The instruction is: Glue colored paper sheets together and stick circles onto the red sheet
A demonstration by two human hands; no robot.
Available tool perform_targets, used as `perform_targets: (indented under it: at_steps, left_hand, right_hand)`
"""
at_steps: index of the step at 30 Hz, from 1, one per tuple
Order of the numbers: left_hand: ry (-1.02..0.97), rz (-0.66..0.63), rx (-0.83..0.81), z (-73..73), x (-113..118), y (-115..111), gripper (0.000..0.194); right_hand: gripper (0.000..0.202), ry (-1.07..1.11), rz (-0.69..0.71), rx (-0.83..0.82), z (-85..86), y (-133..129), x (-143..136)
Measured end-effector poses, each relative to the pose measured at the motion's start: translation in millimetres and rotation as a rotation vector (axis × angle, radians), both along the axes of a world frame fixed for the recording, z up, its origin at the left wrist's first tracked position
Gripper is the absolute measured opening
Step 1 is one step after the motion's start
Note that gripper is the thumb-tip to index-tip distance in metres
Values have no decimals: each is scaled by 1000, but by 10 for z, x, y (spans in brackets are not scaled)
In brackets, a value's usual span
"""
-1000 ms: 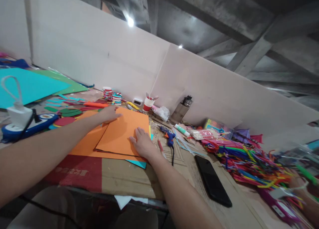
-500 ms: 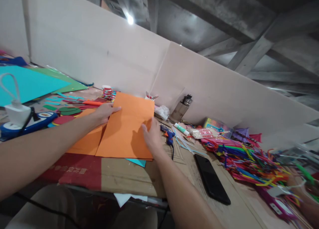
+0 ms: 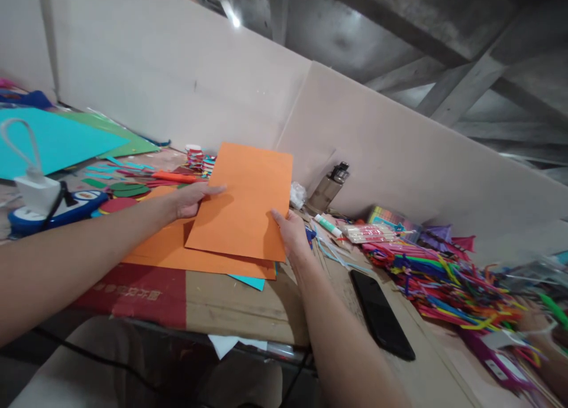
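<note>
In the head view, a sheet [image 3: 251,204] is held just above the bench [image 3: 452,350] by both hands, which are set apart. Its left edge is pinched by the left hand [image 3: 191,200], its right edge by the right hand [image 3: 290,232], with both thumbs laid on top.

A bottle [image 3: 328,189] is seen beyond the right hand; its contents cannot be made out. Farther right of that hand, coloured rows are shown in a box [image 3: 390,219], and pale sticks are held in a packet [image 3: 371,233].

Below the left hand, orange paper [image 3: 160,245] is partly covered by the sheet, whose near edge is lifted off it. Cardboard [image 3: 239,313] is left exposed between the paper and the bench's near edge, nearer the body than both hands. Room to the right of the right hand is bounded by a phone [image 3: 381,314]; beyond the left hand, space is taken up by strips [image 3: 119,165].
</note>
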State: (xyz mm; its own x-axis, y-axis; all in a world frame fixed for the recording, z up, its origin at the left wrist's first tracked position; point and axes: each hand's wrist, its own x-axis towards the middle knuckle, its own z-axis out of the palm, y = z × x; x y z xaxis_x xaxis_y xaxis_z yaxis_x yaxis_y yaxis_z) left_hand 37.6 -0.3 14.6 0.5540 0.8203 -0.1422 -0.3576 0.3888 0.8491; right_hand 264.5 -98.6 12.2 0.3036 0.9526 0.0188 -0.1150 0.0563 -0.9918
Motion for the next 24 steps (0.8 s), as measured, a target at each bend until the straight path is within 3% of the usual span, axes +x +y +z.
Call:
perform_targets:
  at_steps: [2, 8, 11, 14, 16, 19, 21, 24]
  left_hand:
    - [44, -19, 40, -21, 14, -12, 35]
    - [68, 123, 77, -21, -28, 62, 27]
    - [-5, 71, 102, 63, -81, 79, 23]
    - [-165, -1, 145, 198, -175, 100, 53]
    - [-161, 59, 214, 276, -257, 125, 57]
    - [73, 159, 392, 324, -366, 144, 24]
    - [282, 128, 470, 307, -395, 125, 5]
    - [494, -38, 483, 221, -363, 64, 10]
  right_hand:
    - [23, 15, 15, 10, 7, -7, -3]
    - [15, 51, 132, -143, -8, -28, -43]
    - [16, 39, 125, -94, 31, -22, -32]
    - [24, 44, 98, 28, 145, -31, 12]
    - [29, 45, 53, 117, 239, -46, 50]
    - [30, 44, -20, 201, 349, -69, 105]
    - [31, 43, -48, 235, 388, -79, 133]
    - [36, 46, -67, 267, 410, -92, 155]
